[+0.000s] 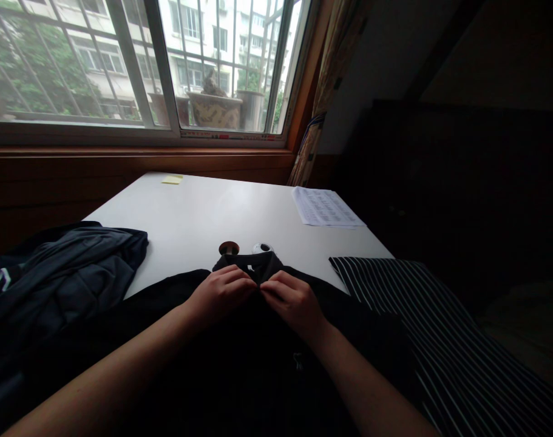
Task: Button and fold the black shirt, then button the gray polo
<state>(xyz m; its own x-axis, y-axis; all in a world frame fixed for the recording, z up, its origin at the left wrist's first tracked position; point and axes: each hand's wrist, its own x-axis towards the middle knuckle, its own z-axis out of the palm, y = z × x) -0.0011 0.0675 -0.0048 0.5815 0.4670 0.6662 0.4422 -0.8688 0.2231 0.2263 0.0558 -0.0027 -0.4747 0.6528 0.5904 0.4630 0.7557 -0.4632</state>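
Note:
A black collared shirt (pixel 249 370) lies spread front up over the near part of the white table (pixel 203 212), with a small light logo on its chest. My left hand (pixel 225 287) pinches the shirt at the front of its collar (pixel 271 264), on the left side. Facing it, my right hand (pixel 297 302) pinches the right side, and the fingertips of both hands nearly meet at the neck opening. Whether a button sits between them is hidden. Just beyond the collar are a brown round-topped object (pixel 229 247) and a white round object (pixel 262 248), both partly covered.
Dark blue clothing (pixel 89 261) is heaped at the left edge. Black fabric with white stripes (pixel 394 303) hangs over the right edge. Printed sheets (pixel 326 207) lie at the back right, and yellow sticky notes (pixel 172 179) at the back left. A barred window (pixel 226 73) stands behind.

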